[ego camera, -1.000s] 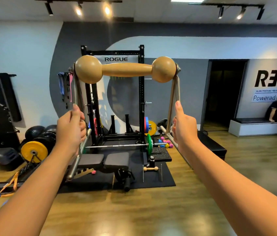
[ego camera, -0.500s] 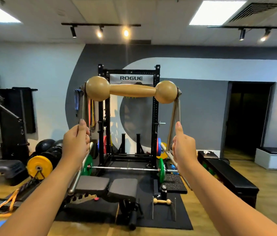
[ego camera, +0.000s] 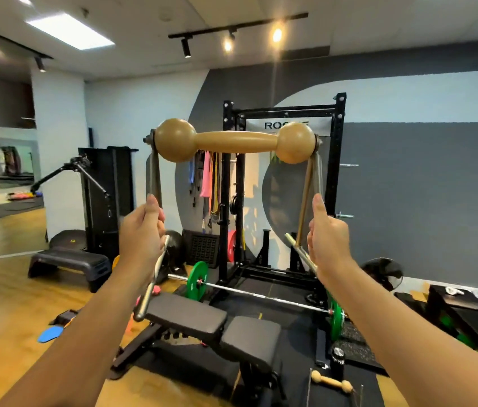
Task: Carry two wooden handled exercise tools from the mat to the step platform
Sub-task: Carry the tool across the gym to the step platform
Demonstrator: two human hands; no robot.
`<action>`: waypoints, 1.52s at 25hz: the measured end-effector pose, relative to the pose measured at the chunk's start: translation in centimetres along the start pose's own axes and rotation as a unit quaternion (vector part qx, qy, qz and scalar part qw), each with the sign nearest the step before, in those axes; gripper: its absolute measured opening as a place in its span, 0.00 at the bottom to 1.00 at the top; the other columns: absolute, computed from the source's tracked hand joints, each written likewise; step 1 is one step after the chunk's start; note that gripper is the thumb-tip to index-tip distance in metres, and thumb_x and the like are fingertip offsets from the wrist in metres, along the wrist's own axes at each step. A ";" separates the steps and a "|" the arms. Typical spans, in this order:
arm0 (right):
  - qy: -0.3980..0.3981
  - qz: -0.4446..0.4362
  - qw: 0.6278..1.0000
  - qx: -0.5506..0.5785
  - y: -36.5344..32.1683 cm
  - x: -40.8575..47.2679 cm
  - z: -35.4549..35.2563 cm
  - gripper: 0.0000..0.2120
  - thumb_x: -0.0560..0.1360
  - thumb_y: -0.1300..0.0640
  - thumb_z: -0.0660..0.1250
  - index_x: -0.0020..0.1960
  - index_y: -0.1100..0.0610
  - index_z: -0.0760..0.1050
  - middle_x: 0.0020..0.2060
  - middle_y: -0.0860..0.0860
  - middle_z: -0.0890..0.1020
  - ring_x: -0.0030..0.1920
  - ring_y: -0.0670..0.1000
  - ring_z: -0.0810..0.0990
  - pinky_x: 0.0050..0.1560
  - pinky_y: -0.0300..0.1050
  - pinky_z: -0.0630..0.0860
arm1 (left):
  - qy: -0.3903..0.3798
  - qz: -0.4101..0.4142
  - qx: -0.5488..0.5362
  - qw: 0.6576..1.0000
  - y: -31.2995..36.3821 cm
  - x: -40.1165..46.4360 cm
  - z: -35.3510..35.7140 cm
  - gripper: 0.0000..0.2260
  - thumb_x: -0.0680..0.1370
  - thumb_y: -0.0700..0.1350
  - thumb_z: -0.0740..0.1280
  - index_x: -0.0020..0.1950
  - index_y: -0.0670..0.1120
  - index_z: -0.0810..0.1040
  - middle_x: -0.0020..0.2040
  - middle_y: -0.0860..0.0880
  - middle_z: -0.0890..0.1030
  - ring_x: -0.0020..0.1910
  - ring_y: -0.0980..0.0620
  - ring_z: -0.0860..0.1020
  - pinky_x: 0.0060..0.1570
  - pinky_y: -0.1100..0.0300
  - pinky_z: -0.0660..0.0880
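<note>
Your left hand is closed in a fist around the left metal leg of the wooden-handled tool, thumb lying up along the bar, and your right hand is closed the same way around the right leg, thumb also pointing up. You hold the tool raised at arm's length in front of you, legs angled down toward your fists, so its wooden handle with the two round knobs sits level above both hands, across the black squat rack behind it. The lower ends of the metal legs stick out below your fists. A second wooden-handled tool lies on the black mat at the lower right, just beside a dark bottle standing upright. The step platform stands on the wooden floor well to the left, its top bare, with a dark dome-shaped trainer behind it. Between you and the rack are a padded bench and a barbell carrying green plates, lying on the mat. Coloured bands hang on the wall to the left of the rack. As for containers, there is only the bottle, and you cannot tell what is in it.
</note>
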State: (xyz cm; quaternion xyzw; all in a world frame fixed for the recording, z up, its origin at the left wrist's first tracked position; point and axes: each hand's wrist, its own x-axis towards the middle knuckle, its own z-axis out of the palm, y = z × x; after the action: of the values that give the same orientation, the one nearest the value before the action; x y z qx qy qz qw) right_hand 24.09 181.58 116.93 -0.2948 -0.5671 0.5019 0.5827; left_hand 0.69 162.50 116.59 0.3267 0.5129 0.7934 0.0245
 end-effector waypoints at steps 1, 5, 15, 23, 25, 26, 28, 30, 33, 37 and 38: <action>-0.012 0.003 1.000 0.003 0.7 1.7 0.3 0.34 0.77 0.29 0.64 0.21 0.50 0.69 0.21 0.46 0.67 0.22 0.46 0.65 0.29 0.45 0.64 | 0.006 0.003 0.004 1.000 -0.7 0.6 0.6 0.22 0.85 0.59 0.58 0.39 0.46 0.72 0.26 0.50 0.64 0.21 0.56 0.61 0.20 0.65 0.58; -0.047 0.001 0.999 0.010 3.7 6.7 2.8 0.34 0.73 0.26 0.64 0.23 0.51 0.68 0.22 0.48 0.67 0.24 0.48 0.65 0.31 0.48 0.64 | 0.044 0.014 0.018 0.999 -3.0 3.6 2.0 0.23 0.85 0.60 0.58 0.36 0.48 0.73 0.26 0.50 0.64 0.23 0.54 0.59 0.22 0.63 0.57; -0.120 0.041 0.992 0.011 12.0 14.7 15.0 0.33 0.70 0.22 0.62 0.26 0.51 0.67 0.23 0.48 0.65 0.23 0.48 0.62 0.32 0.50 0.59 | 0.105 0.049 0.093 0.989 -9.9 12.2 -2.1 0.22 0.86 0.59 0.56 0.38 0.48 0.71 0.28 0.51 0.66 0.25 0.53 0.62 0.23 0.60 0.59; -0.161 0.060 0.984 0.041 21.8 21.5 32.0 0.32 0.77 0.27 0.62 0.31 0.53 0.64 0.26 0.52 0.64 0.25 0.51 0.61 0.31 0.49 0.58 | 0.151 0.048 0.147 0.976 -18.1 25.6 -7.8 0.22 0.86 0.57 0.56 0.42 0.42 0.72 0.29 0.49 0.66 0.25 0.52 0.61 0.25 0.59 0.58; -0.166 0.060 0.983 0.043 23.1 23.4 36.4 0.32 0.77 0.27 0.62 0.31 0.53 0.65 0.25 0.51 0.65 0.25 0.51 0.62 0.32 0.49 0.60 | 0.153 0.043 0.150 0.976 -19.4 29.5 -9.3 0.22 0.86 0.58 0.56 0.42 0.43 0.72 0.28 0.50 0.66 0.24 0.54 0.62 0.23 0.62 0.60; -0.167 0.060 0.983 0.045 23.7 24.3 38.8 0.32 0.76 0.26 0.62 0.31 0.52 0.65 0.25 0.51 0.65 0.25 0.51 0.62 0.32 0.49 0.60 | 0.156 0.038 0.150 0.976 -20.0 31.5 -10.1 0.22 0.86 0.59 0.56 0.41 0.44 0.72 0.28 0.50 0.66 0.24 0.55 0.62 0.23 0.63 0.59; -0.176 0.057 0.981 0.057 24.4 26.1 43.3 0.31 0.76 0.26 0.62 0.31 0.52 0.65 0.24 0.50 0.65 0.25 0.51 0.60 0.31 0.49 0.58 | 0.167 0.032 0.142 0.975 -20.9 35.4 -11.5 0.22 0.85 0.60 0.56 0.40 0.46 0.71 0.28 0.50 0.65 0.23 0.56 0.61 0.22 0.63 0.58; -0.188 0.047 0.979 0.059 25.2 27.6 47.2 0.32 0.76 0.26 0.62 0.31 0.53 0.65 0.25 0.51 0.65 0.25 0.51 0.60 0.31 0.48 0.58 | 0.173 0.032 0.141 0.974 -21.8 38.8 -12.9 0.22 0.85 0.60 0.56 0.39 0.46 0.71 0.27 0.51 0.65 0.23 0.56 0.61 0.21 0.63 0.58; -0.203 0.041 0.976 0.066 26.2 29.2 52.2 0.31 0.77 0.28 0.61 0.30 0.52 0.65 0.23 0.49 0.65 0.24 0.50 0.61 0.31 0.48 0.58 | 0.179 0.042 0.144 0.972 -22.9 42.4 -15.2 0.22 0.85 0.60 0.56 0.39 0.46 0.71 0.27 0.52 0.66 0.22 0.56 0.61 0.21 0.63 0.59; -0.238 0.040 0.967 0.079 27.6 31.4 59.3 0.31 0.79 0.30 0.62 0.29 0.53 0.65 0.22 0.47 0.65 0.22 0.47 0.61 0.30 0.46 0.58 | 0.212 0.055 0.178 0.959 -24.6 46.8 -18.3 0.23 0.84 0.62 0.56 0.40 0.47 0.71 0.27 0.50 0.66 0.23 0.55 0.62 0.21 0.63 0.58; -0.251 0.038 0.964 0.082 28.0 31.8 61.0 0.31 0.79 0.30 0.61 0.30 0.53 0.65 0.23 0.48 0.65 0.23 0.47 0.61 0.30 0.46 0.58 | 0.222 0.058 0.177 0.957 -25.0 47.8 -19.0 0.23 0.84 0.63 0.57 0.40 0.47 0.71 0.27 0.50 0.65 0.22 0.55 0.61 0.21 0.63 0.58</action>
State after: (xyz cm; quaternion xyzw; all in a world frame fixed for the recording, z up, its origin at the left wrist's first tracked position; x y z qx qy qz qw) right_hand -46.02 206.07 114.16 -0.1323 -0.6405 0.6262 0.4244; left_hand -54.59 177.05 114.53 0.1710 0.6180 0.7424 -0.1940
